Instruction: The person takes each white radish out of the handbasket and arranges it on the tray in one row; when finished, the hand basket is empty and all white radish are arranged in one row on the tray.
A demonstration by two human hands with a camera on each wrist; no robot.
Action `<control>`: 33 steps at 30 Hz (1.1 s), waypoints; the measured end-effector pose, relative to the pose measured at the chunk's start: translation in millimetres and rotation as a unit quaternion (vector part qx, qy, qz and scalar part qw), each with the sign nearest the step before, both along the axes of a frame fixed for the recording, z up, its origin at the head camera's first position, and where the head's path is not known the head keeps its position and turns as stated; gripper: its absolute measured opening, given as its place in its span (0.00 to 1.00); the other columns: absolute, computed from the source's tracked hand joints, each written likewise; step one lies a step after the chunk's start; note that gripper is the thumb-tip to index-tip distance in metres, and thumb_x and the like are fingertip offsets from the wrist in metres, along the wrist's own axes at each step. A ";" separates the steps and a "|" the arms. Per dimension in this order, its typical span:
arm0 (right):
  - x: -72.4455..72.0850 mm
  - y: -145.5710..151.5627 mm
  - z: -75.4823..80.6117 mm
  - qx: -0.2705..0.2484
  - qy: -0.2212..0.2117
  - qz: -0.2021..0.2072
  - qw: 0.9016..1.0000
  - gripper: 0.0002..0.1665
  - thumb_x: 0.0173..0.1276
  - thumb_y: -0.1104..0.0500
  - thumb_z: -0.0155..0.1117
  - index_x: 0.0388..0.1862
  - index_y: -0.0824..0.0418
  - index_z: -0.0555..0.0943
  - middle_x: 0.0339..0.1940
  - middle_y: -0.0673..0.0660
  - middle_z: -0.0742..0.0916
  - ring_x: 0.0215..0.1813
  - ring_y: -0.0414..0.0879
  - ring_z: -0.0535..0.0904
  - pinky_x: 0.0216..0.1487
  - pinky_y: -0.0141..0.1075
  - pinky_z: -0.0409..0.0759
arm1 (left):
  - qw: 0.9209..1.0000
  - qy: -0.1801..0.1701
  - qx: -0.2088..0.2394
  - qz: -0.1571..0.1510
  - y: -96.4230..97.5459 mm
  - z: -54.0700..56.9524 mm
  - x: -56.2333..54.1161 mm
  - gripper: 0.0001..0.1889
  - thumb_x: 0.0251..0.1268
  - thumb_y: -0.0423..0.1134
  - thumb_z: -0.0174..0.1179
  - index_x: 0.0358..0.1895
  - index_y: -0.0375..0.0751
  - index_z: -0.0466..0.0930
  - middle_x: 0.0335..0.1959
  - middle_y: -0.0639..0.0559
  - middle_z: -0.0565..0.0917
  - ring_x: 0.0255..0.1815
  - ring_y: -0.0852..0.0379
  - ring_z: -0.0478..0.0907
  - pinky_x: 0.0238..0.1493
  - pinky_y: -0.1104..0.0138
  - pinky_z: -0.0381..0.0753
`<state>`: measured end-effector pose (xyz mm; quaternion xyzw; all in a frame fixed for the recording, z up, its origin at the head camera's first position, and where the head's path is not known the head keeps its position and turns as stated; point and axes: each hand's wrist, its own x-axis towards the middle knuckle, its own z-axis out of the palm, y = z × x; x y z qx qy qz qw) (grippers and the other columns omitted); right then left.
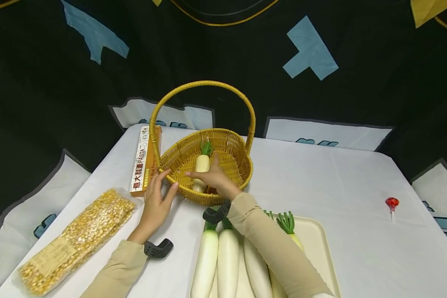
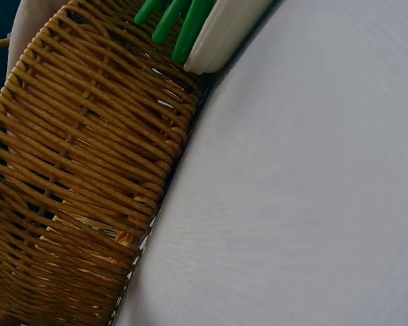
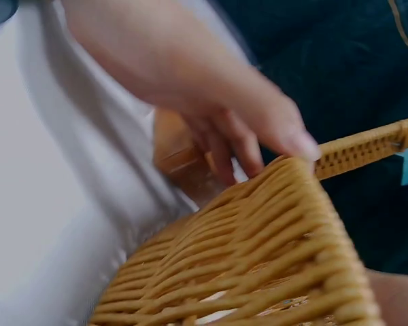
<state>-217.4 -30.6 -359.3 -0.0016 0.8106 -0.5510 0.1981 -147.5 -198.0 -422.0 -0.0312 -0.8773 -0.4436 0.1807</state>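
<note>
A white radish (image 1: 202, 164) with a short green top lies in a yellow wicker basket (image 1: 249, 176) with a tall hooped handle. My right hand (image 1: 217, 180) reaches over the near rim into the basket, its thumb crossing above the radish and its index finger spread to the right; the other fingers are hidden. At the basket's left rim, my left hand (image 1: 157, 205) touches the wicker near the handle's foot, thumb and fingers apart. The right wrist view shows the left hand (image 3: 211, 88) against the rim. In the left wrist view, the basket wall (image 2: 81, 149) fills the left side.
Several white radishes (image 1: 228, 263) lie on a cream tray (image 1: 320, 248) under the right forearm. A pasta box (image 1: 139, 165) stands left of the basket, with a bag of corn kernels (image 1: 82, 236) nearer. A red lollipop (image 1: 392, 203) lies far right on the white-covered table (image 1: 361, 178).
</note>
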 end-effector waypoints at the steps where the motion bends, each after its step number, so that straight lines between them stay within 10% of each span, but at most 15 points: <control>1: -1.0 -0.5 -1.1 0.013 0.012 -0.004 1.000 0.68 0.50 0.44 0.69 0.72 0.52 0.30 0.71 0.70 0.54 0.71 0.61 0.53 0.68 0.51 0.58 | 1.000 0.002 0.001 0.000 0.4 -0.1 -0.3 0.27 0.66 0.49 0.49 0.66 0.46 0.58 0.70 0.37 0.51 0.71 0.36 0.45 0.65 0.38 0.37; 20: -3.2 -8.4 -6.4 0.253 0.141 0.044 0.956 0.56 0.59 0.50 0.63 0.72 0.61 0.37 0.47 0.68 0.81 0.41 0.55 0.81 0.37 0.39 0.78 | 1.000 0.021 0.001 0.005 0.3 -0.7 -0.4 0.26 0.66 0.47 0.50 0.65 0.46 0.60 0.69 0.37 0.55 0.71 0.37 0.48 0.66 0.40 0.41; 33: -5.5 2.3 -6.5 0.051 0.079 0.031 0.995 0.41 0.61 0.61 0.55 0.71 0.45 0.52 0.57 0.68 0.74 0.34 0.51 0.78 0.25 0.35 0.78 | 1.000 0.020 0.006 0.004 0.3 -1.3 0.4 0.26 0.65 0.47 0.50 0.65 0.46 0.60 0.70 0.37 0.53 0.71 0.37 0.46 0.66 0.39 0.39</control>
